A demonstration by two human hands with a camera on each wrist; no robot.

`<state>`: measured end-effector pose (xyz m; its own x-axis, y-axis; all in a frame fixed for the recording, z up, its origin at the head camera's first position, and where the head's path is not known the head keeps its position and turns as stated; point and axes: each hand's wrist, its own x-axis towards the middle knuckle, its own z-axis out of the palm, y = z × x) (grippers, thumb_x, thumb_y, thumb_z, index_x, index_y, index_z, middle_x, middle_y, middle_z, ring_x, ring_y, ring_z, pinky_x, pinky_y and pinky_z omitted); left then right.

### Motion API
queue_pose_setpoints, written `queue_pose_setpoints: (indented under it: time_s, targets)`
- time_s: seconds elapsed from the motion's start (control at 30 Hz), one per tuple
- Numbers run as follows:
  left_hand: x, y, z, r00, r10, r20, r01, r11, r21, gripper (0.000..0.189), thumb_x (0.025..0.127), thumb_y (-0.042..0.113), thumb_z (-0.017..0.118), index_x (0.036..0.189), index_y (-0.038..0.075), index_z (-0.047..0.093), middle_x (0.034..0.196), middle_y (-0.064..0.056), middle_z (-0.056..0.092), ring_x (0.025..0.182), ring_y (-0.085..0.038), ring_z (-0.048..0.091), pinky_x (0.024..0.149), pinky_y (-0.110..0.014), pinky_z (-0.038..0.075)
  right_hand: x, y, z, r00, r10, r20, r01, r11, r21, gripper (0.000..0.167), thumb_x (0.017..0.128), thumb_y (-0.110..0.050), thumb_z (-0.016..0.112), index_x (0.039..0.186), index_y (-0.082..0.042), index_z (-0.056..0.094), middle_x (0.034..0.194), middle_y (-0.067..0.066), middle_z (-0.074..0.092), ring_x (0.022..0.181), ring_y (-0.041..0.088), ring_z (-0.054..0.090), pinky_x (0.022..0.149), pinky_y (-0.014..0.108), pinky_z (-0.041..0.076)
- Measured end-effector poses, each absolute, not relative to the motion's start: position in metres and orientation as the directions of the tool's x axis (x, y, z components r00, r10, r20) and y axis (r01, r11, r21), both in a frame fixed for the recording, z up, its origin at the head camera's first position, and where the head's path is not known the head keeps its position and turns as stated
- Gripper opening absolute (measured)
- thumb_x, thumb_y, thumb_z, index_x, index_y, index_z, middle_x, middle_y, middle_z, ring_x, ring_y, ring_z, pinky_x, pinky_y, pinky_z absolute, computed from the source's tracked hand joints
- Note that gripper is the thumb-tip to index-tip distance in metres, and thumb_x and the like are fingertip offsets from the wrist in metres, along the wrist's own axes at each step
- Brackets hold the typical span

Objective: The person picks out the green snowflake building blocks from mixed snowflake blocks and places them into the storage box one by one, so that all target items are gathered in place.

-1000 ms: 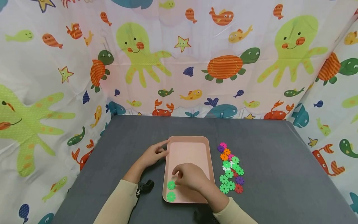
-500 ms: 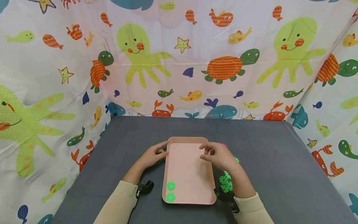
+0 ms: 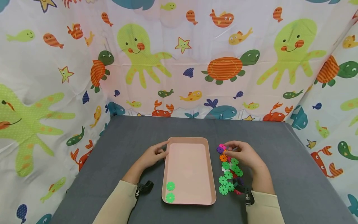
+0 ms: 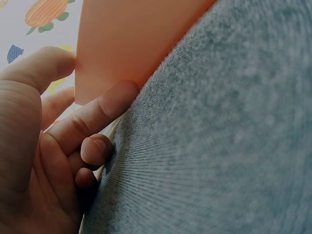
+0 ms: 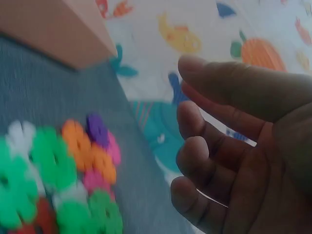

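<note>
A white curtain (image 3: 195, 34) printed with octopuses, turtles, fish, crabs and whales rises behind and on both sides of a dark grey table (image 3: 134, 133). Near the middle of the tabletop lies a pale pink rectangular tray (image 3: 188, 171), its long sides running away from the person. Two cream sleeves come in from the bottom edge of the head view, the left sleeve (image 3: 116, 200) to the left of the tray and the right sleeve (image 3: 264, 207) to its right. The left hand (image 3: 151, 155) touches the outer left side of the tray near its far corner, forefinger extended and thumb at the rim, the grip loose rather than clenched. The right hand (image 3: 246, 154) is over the far end of a pile of flower-shaped pieces (image 3: 228, 175), its fingers gently bent and released, with a gap between thumb and fingers in the right wrist view. The pile lies on the table just beside the tray's right side, pink, purple and orange at the far end, green, white and red closer to the person. A black device is strapped at each wrist. Smallest are two green pieces (image 3: 170, 192) inside the tray, one behind the other in its near left corner.
</note>
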<state>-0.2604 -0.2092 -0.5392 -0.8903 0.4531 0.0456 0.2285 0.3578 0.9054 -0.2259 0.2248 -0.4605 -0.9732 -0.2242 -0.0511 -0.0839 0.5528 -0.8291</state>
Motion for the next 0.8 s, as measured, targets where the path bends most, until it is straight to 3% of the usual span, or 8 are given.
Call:
queue_pose_setpoints:
  time_s: [0.37,0.6,0.8]
  targets:
    - [-0.258,-0.207,-0.536,-0.885,0.463,0.053,0.248,0.371,0.895,0.059,0.105,0.014,0.062,0.158,0.004,0.039,0.073,-0.031,0.06,0.053,-0.007,0.04,0.058,-0.028,0.036,-0.225,0.263,-0.491,-0.962,-0.191,-0.195,0.04,0.61,-0.792,0.043,0.092,-0.017,0.079,0.127,0.004,0.067,0.081,0.006,0.053,0.076,0.021,0.049,0.066,0.033,0.039]
    - [-0.245,-0.203,-0.511,-0.878,0.473,0.068,0.247,0.327,0.912,0.056,0.104,0.008,0.061,0.156,-0.003,0.04,0.072,-0.034,0.055,0.053,-0.007,0.04,0.057,-0.028,0.036,-0.225,0.268,-0.499,-0.95,-0.211,-0.23,0.042,0.644,-0.764,0.035,0.088,-0.012,0.081,0.117,0.002,0.07,0.074,0.001,0.047,0.068,0.017,0.044,0.063,0.033,0.034]
    - [-0.247,-0.203,-0.515,-0.884,0.465,0.055,0.236,0.34,0.91,0.057,0.104,0.009,0.062,0.156,-0.001,0.04,0.073,-0.035,0.056,0.053,-0.007,0.04,0.057,-0.027,0.036,-0.224,0.266,-0.497,-0.961,-0.167,-0.218,0.053,0.666,-0.744,0.025,0.088,-0.015,0.082,0.104,0.001,0.07,0.077,0.003,0.052,0.072,0.02,0.047,0.064,0.035,0.037]
